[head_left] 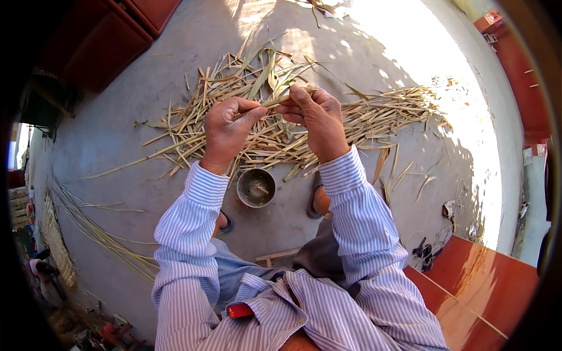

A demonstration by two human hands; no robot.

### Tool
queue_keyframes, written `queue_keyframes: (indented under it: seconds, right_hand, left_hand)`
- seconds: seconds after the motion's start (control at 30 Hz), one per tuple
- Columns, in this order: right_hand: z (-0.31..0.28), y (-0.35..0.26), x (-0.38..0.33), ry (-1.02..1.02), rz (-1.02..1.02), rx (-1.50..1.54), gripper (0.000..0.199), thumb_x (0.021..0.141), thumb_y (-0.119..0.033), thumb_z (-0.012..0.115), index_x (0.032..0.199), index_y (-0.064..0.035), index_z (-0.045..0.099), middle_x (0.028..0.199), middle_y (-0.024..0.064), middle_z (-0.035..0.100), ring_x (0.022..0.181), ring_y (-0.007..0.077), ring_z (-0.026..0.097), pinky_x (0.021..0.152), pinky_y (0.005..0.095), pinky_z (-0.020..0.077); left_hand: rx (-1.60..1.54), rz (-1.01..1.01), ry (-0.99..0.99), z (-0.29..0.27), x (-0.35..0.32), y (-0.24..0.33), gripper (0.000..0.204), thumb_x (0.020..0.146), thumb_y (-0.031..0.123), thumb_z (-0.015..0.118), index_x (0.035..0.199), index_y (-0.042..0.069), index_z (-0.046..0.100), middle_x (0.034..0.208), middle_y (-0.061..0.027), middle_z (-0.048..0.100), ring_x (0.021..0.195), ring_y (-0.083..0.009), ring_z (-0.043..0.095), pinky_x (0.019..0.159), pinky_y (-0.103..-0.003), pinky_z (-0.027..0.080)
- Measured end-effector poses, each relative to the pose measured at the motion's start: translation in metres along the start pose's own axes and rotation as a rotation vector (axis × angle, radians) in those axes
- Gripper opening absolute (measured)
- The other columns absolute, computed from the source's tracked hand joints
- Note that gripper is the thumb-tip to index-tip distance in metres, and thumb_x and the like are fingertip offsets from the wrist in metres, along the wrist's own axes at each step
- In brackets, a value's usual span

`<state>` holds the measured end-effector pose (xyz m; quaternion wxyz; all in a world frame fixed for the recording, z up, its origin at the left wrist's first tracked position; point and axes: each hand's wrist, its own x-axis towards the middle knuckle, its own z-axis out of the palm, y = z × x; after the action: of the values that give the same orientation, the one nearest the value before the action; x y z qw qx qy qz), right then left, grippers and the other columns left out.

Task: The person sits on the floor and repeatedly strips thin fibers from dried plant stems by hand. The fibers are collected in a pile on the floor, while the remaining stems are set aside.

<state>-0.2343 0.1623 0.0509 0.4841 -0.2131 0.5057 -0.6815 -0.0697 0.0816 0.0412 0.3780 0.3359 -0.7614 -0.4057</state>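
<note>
A dry, pale stalk (277,102) spans the gap between my two hands. My left hand (225,130) pinches its left part between thumb and forefinger. At the other end, the thumb and curled fingers of my right hand (321,121) close on it. A long thin strip (126,168) stretches from beside my left hand toward the lower left; I cannot tell whether it joins the held stalk. Beneath both hands lies a loose pile of dry stalks (202,117), with some broad leaves (266,75) on top.
Between my feet stands a round metal pot (256,205) with liquid and small bits inside. Long thin strips (108,237) lie on the floor at left, near a woven braid (57,240). Red-brown panels (468,275) are at lower right; a dark red piece of furniture (102,44) is upper left.
</note>
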Motion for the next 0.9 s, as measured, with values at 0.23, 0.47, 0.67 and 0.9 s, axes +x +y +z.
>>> queue_keyframes:
  seconds: [0.23,0.47,0.67,0.9]
  right_hand:
    - [-0.002,0.005,-0.003,-0.029,-0.087,-0.055,0.028,0.096,-0.025,0.059,0.098,0.0024,0.058,0.088,0.0121,0.069,0.078,0.0170,0.069,0.069,0.0270,0.0556]
    - [0.004,0.007,-0.010,-0.126,-0.171,-0.004,0.025,0.099,-0.022,0.052,0.104,0.0012,0.058,0.091,0.0100,0.070,0.086,0.0157,0.067,0.078,0.0264,0.0528]
    - [0.004,0.006,-0.010,0.010,-0.032,-0.070,0.025,0.099,-0.022,0.051,0.106,0.0007,0.060,0.096,0.0104,0.071,0.086,0.0153,0.066,0.078,0.0273,0.0508]
    - [-0.010,0.006,-0.006,-0.038,-0.027,-0.063,0.026,0.100,-0.023,0.052,0.109,0.0011,0.059,0.104,0.0132,0.069,0.093,0.0185,0.068,0.079,0.0281,0.0533]
  left_hand:
    - [-0.133,-0.112,-0.057,0.000,0.002,-0.003,0.015,0.081,0.008,0.077,0.090,0.000,0.068,0.079,-0.0015,0.068,0.067,-0.0046,0.058,0.060,-0.019,0.048]
    - [0.206,0.264,-0.112,0.009,0.008,0.000,0.020,0.078,0.013,0.078,0.091,0.001,0.070,0.079,-0.0074,0.068,0.072,-0.0129,0.063,0.066,-0.025,0.050]
    - [-0.368,-0.175,0.084,-0.013,0.020,0.000,0.021,0.083,0.019,0.076,0.091,0.002,0.067,0.079,-0.0048,0.067,0.071,-0.0089,0.061,0.068,-0.023,0.048]
    - [-0.491,-0.156,0.480,-0.096,0.036,-0.026,0.026,0.085,0.023,0.076,0.092,0.002,0.063,0.081,-0.0039,0.066,0.075,-0.0090,0.060,0.069,-0.020,0.047]
